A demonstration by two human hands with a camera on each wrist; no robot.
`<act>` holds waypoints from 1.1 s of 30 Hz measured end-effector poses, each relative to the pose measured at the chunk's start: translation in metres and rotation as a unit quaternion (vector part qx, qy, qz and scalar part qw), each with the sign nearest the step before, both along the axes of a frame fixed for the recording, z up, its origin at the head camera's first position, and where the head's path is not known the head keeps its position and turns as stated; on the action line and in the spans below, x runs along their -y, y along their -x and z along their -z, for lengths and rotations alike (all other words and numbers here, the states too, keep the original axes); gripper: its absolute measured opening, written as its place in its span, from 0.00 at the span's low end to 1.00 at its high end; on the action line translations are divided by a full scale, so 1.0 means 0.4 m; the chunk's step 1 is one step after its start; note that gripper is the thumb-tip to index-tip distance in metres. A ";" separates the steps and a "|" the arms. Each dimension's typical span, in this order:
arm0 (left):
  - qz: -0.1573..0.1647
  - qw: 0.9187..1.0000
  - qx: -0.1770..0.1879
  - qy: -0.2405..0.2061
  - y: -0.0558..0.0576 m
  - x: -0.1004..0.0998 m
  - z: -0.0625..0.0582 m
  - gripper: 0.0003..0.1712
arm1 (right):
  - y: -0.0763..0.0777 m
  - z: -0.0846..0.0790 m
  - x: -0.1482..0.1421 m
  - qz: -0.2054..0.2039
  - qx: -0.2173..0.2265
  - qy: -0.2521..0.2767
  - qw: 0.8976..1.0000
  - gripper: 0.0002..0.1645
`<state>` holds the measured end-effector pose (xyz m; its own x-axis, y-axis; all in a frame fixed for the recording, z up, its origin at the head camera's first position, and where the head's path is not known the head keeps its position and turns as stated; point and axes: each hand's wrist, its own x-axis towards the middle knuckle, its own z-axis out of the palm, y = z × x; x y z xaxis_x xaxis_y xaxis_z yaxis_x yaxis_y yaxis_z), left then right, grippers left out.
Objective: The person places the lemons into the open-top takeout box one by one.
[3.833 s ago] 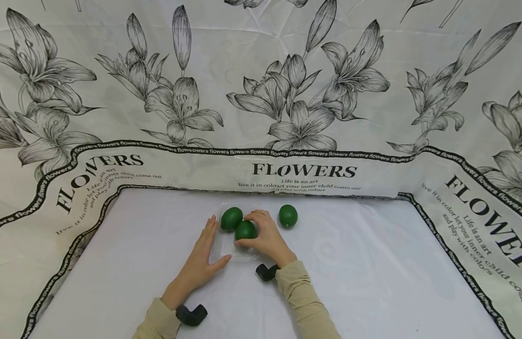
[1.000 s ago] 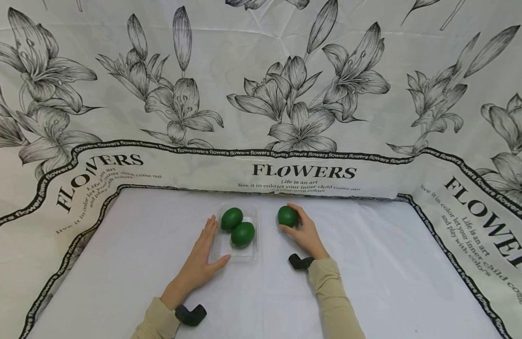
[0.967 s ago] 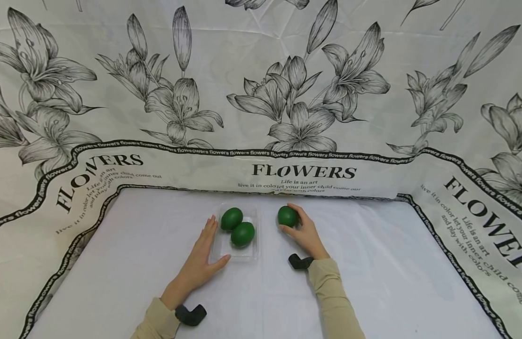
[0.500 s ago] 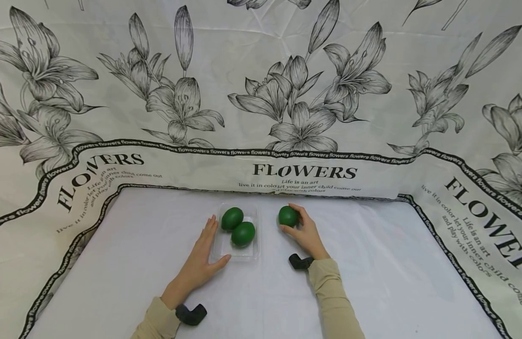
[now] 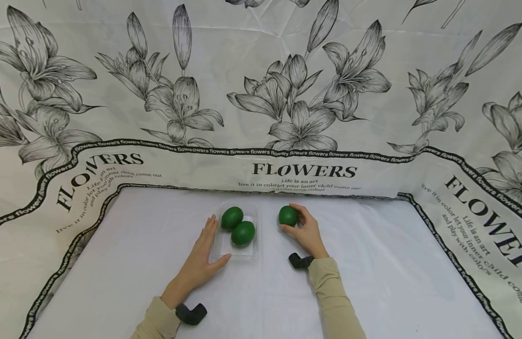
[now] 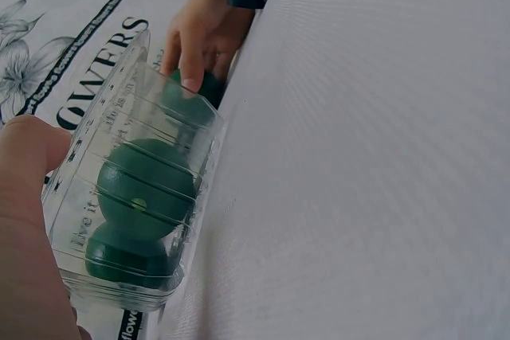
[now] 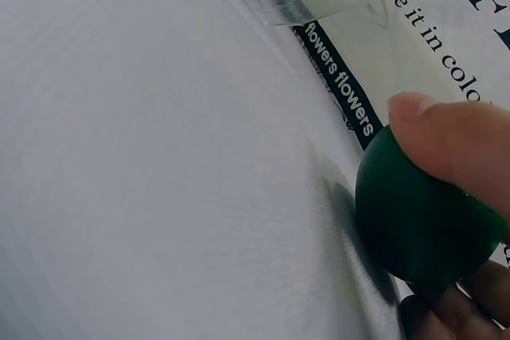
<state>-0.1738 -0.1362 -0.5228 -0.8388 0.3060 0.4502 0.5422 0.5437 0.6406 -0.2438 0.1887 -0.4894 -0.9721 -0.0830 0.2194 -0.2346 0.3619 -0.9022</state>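
Note:
In the head view a clear plastic box (image 5: pixel 237 254) stands on the white table, with two smooth green limes in it: one at the back left (image 5: pixel 232 218), the other nearer the middle (image 5: pixel 243 233). My left hand (image 5: pixel 200 258) lies along the box's left side, fingers straight, thumb spread at the front corner. To the right of the box, my right hand (image 5: pixel 306 233) grips a third lime (image 5: pixel 288 215) between thumb and fingers. The right wrist view shows this lime (image 7: pixel 422 212) low over the table, its shadow beside it; the fingers underneath are partly hidden.
A white cloth-covered table (image 5: pixel 371 273) spreads around the hands. Behind it rises a backdrop (image 5: pixel 303 174) printed with flowers and lettering. Dark wrist-worn pieces (image 5: pixel 191 314) sit at both cuffs.
Since the oldest frame, my right hand has let go of the second lime in the box, moved right and taken hold of the third. During the last second hardly anything has moved.

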 end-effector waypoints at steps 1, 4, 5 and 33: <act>0.000 1.000 0.004 -0.002 0.000 0.000 0.000 0.55 | -0.007 -0.013 0.005 0.000 -0.002 0.001 1.000 0.43; 0.000 1.000 0.005 -0.003 0.000 0.000 0.000 0.56 | -0.026 -0.048 0.015 0.002 -0.005 0.003 1.000 0.41; 0.001 1.000 0.004 -0.003 0.001 -0.001 0.000 0.55 | -0.027 -0.052 0.016 0.004 -0.004 0.005 1.000 0.41; -0.005 1.000 0.006 0.001 -0.001 0.001 0.001 0.56 | -0.032 -0.136 0.076 -0.020 -0.019 0.067 0.997 0.42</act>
<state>-0.1734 -0.1365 -0.5230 -0.8476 0.2983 0.4388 0.5283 0.5504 0.6465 -0.2309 0.1583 -0.4351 -0.9591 -0.0895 0.2685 -0.2822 0.2287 -0.9317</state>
